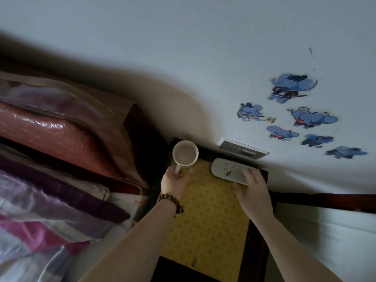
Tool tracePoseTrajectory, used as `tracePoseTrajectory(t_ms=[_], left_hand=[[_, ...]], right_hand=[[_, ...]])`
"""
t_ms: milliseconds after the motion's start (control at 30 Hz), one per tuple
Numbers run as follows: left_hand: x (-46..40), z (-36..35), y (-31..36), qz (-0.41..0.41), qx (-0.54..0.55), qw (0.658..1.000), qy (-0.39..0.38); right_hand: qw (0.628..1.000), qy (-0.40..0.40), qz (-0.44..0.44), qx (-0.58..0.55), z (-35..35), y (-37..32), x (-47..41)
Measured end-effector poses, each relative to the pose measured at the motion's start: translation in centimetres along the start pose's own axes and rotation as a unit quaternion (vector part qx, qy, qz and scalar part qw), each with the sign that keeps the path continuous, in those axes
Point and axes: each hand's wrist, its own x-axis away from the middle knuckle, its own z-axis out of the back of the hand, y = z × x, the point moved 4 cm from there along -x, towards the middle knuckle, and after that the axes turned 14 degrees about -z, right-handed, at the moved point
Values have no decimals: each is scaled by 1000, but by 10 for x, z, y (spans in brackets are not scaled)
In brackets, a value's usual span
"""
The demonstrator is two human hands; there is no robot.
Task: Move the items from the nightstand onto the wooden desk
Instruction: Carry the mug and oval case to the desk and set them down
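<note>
While the left hand (pixel 174 185) grips the white mug (pixel 185 153) by its handle, the right hand (pixel 253 193) closes on the grey case (pixel 231 170). Both sit at the nightstand (pixel 209 216), by the wall; nothing's reached the desk, which is out of view.

Single head-worn view, wide-angle, looking forward and steeply down from above the nightstand (pixel 205 216). Aimed toward the wall (pixel 183 47), with the wall's foot crossing mid-frame on a tilt. Close range: both forearms enter from the bottom edge, left hand (pixel 175 183) and right hand (pixel 253 192) near centre. Bed (pixel 50 169) fills the left side; wall stickers (pixel 305 115) sit upper right. Edges curved and slightly blurred. No second view to compare.
</note>
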Motion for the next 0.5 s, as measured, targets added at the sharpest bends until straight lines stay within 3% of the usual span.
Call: tracePoseTrajectory(t_ms=[267, 500], left_hand=[[1, 11, -4, -37, -5, 997, 69], [13, 27, -12, -49, -1, 995, 88]], right_hand=[[988, 11, 78, 133, -16, -12, -38], [993, 6, 45, 113, -17, -19, -32]])
